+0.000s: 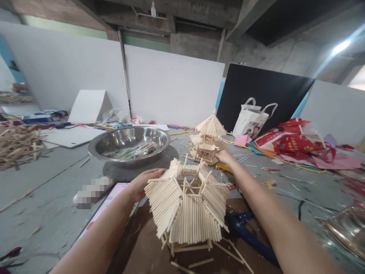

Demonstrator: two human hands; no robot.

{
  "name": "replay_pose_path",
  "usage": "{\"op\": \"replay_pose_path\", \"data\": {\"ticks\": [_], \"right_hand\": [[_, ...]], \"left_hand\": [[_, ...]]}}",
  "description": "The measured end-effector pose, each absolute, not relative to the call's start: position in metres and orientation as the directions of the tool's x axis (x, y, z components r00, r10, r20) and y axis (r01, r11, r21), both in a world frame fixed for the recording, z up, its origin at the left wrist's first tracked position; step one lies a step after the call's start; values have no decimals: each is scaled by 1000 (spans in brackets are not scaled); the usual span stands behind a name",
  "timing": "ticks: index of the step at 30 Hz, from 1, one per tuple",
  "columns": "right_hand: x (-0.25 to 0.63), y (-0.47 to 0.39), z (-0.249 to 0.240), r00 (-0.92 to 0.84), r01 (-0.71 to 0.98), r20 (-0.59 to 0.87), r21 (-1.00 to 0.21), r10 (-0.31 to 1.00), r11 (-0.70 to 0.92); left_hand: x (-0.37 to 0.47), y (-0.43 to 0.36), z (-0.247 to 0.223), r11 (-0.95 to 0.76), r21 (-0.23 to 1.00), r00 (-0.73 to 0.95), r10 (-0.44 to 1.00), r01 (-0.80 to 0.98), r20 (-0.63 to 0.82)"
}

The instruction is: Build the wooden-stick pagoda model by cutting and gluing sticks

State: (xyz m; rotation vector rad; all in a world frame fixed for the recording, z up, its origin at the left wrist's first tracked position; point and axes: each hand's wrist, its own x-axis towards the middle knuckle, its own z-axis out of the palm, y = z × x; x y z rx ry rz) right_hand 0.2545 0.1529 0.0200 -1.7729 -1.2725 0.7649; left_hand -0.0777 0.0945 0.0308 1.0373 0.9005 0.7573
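Observation:
In front of me stands a pavilion model [189,219] built of thin round wooden sticks, with a sloped, many-sided roof and an open frame at its top. My left hand [148,182] is closed at the roof's left edge, its fingertips partly hidden behind the sticks. Farther back is a smaller tiered wooden pagoda model [209,127] with a pointed roof. My right arm reaches forward past the near model, and my right hand [224,156] grips the lower right side of the pagoda. Its fingertips are partly hidden.
A steel basin [95,154] holding sticks stands at left, with a phone [114,196] nearer me. Blue-handled pliers [251,236] lie beside the near model, and a yellow cutter [224,167] by the pagoda. Red bags [291,139] and a white tote bag [249,120] sit back right.

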Motion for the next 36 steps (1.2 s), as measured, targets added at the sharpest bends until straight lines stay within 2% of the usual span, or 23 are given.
{"op": "replay_pose_path", "data": {"ticks": [5, 9, 12, 17, 21, 25, 29, 32, 36], "right_hand": [[262, 106, 48, 288, 609, 33, -778, 957, -156], [268, 46, 66, 296, 697, 141, -708, 945, -113], [274, 7, 73, 312, 743, 200, -661, 929, -107], [280, -30, 77, 279, 824, 262, -559, 924, -91], [287, -41, 80, 286, 873, 325, -477, 901, -105], [297, -38, 71, 286, 936, 210, -269, 935, -226], [300, -27, 50, 282, 948, 98, -183, 954, -261], [291, -21, 38, 230, 967, 52, -126, 972, -222], [270, -16, 31, 120, 991, 28, -54, 992, -118]], "left_hand": [[-82, 96, 45, 249, 966, 219, 948, -66, -229], [-80, 86, 72, 32, 999, 16, 999, 33, -33], [-73, 76, 87, -72, 993, -20, 997, 92, 74], [-60, 68, 105, -228, 941, 100, 973, 248, 210], [-50, 67, 121, -319, 895, 254, 936, 313, 244], [-41, 62, 128, -367, 863, 347, 905, 347, 245], [-39, 56, 124, -358, 840, 388, 900, 407, 196], [-41, 51, 123, -337, 828, 452, 884, 449, 115], [-42, 47, 123, -375, 796, 493, 863, 475, 112]]}}
